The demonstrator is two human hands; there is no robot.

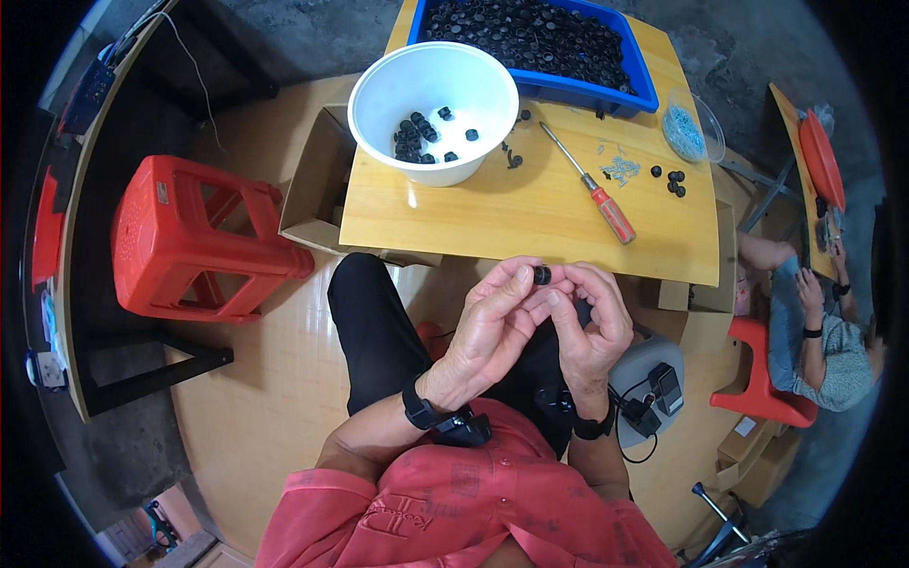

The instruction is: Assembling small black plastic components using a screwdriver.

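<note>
My left hand (492, 327) and my right hand (592, 327) meet over my lap, just below the front edge of the wooden table (454, 213). Together their fingertips pinch a small black round part (542, 275). Both wrists wear black bands. On the table lies a screwdriver (592, 189) with a red-orange handle, and beside it a small heap of silver screws (620, 170). A white bowl (379, 90) holds several black parts. A blue bin (644, 80) at the back is full of the same black parts.
A clear bag of screws (691, 128) and a few loose black parts (674, 180) lie at the table's right. A red plastic stool (194, 237) stands left, a cardboard box (317, 185) beside the table. Another person (819, 331) sits at the right on a red stool.
</note>
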